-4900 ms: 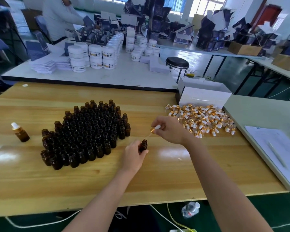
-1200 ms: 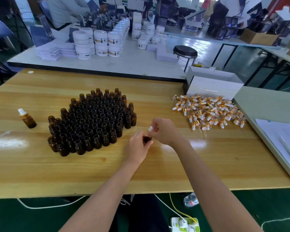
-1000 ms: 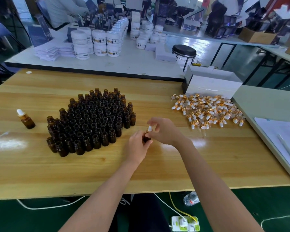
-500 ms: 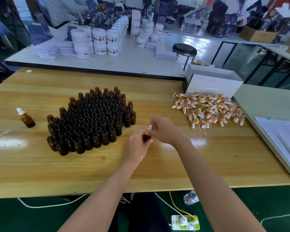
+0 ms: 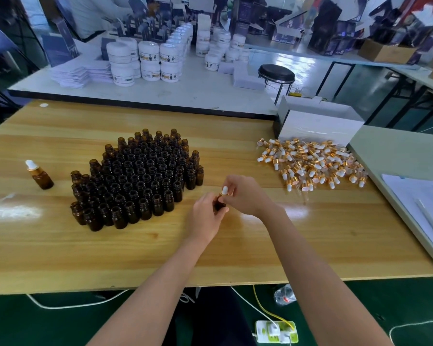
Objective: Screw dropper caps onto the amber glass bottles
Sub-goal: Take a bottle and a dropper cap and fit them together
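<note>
Head view — two hands [image 5: 204,217] [image 5: 246,196] grip one amber bottle [image 5: 219,205], one dropper cap [image 5: 225,190].

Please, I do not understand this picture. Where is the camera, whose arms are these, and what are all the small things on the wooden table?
There is no machine here: a person works with bare hands, and the camera sits on that person's head, looking forward and down. So the two arms belong to the wearer. The left hand grips one amber bottle; the right hand pinches a dropper cap at its top. On the wooden table, to the left, stands a group of open bottles, and further left one capped bottle. To the right lies a pile of loose caps in front of a white box.
</note>
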